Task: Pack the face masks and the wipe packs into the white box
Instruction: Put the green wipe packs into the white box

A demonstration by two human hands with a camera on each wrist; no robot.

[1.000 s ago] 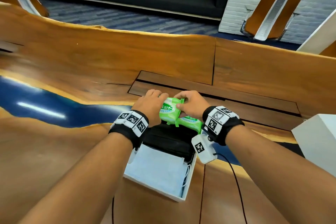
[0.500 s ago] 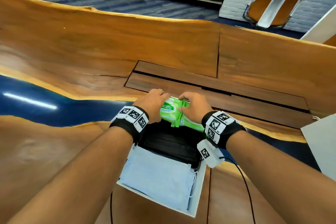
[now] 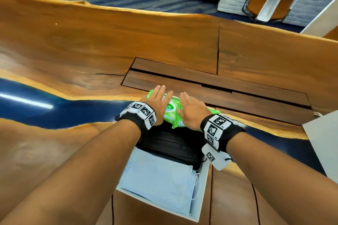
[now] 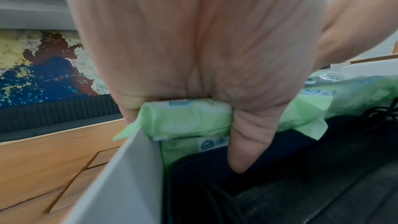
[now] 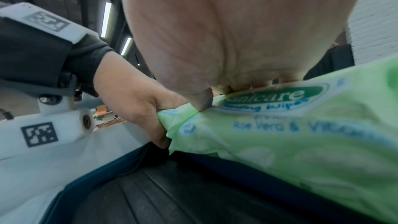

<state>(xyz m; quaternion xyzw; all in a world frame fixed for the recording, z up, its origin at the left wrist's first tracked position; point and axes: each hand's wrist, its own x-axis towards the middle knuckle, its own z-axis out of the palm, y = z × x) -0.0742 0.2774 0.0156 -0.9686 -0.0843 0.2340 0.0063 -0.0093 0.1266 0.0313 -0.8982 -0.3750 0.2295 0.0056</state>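
Note:
Two green wipe packs (image 3: 171, 112) lie at the far end of the white box (image 3: 202, 194). My left hand (image 3: 157, 102) and right hand (image 3: 190, 108) rest flat on them, side by side, fingers straight, pressing down. In the left wrist view my palm (image 4: 193, 40) covers the upper pack (image 4: 189, 118), and the thumb hangs beside it over the black masks (image 4: 280, 185). The right wrist view shows my right hand (image 5: 226, 31) on a wipe pack (image 5: 301, 134). Black masks (image 3: 172, 144) fill the box's middle and light blue masks (image 3: 155, 184) its near end.
The box sits on a wooden table with a blue resin strip (image 3: 54, 111) and a recessed panel (image 3: 201, 82) just beyond the hands. A white lid or second box (image 3: 323, 144) stands at the right edge. A thin black cable (image 3: 256, 202) trails from my right wrist.
Both hands gripped the wipe packs with curled fingers before. Now the fingers are stretched flat on top and the packs sit lower in the box's far end.

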